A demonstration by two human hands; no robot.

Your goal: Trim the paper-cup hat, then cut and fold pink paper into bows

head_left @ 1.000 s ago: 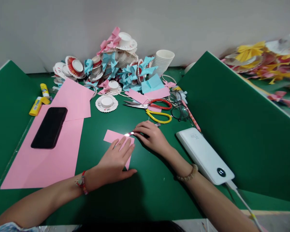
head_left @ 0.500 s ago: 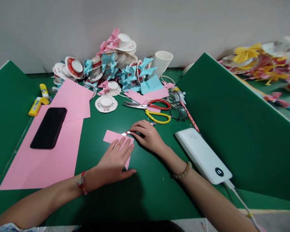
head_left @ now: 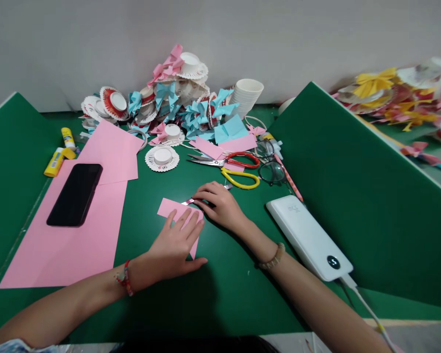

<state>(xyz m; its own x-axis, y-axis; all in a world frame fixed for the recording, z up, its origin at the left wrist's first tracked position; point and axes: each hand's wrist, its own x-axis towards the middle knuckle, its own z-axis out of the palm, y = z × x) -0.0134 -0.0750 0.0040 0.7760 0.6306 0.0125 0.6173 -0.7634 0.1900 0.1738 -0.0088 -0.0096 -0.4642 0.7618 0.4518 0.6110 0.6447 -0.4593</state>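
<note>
A small pink paper piece [head_left: 168, 207] lies on the green table [head_left: 224, 294] in front of me. My left hand [head_left: 174, 245] lies flat on it, fingers stretched out, pressing it down. My right hand [head_left: 216, 206] is closed on a thin metal blade-like tool [head_left: 189, 201], whose tip rests on the paper's upper edge beside my left fingertips. Part of the paper is hidden under my left hand.
Large pink sheets [head_left: 69, 235] with a black phone [head_left: 75, 193] lie to the left, glue sticks [head_left: 59, 154] beyond. Red and yellow scissors [head_left: 235, 169], glasses [head_left: 274, 169], a white power bank [head_left: 308, 238], a stack of paper cups [head_left: 246, 93] and piled paper-bow crafts [head_left: 169, 98] surround. Green dividers [head_left: 353, 186] flank both sides.
My right hand has slid the tool a little to the left along the paper's upper edge. My left hand has stayed flat on the paper.
</note>
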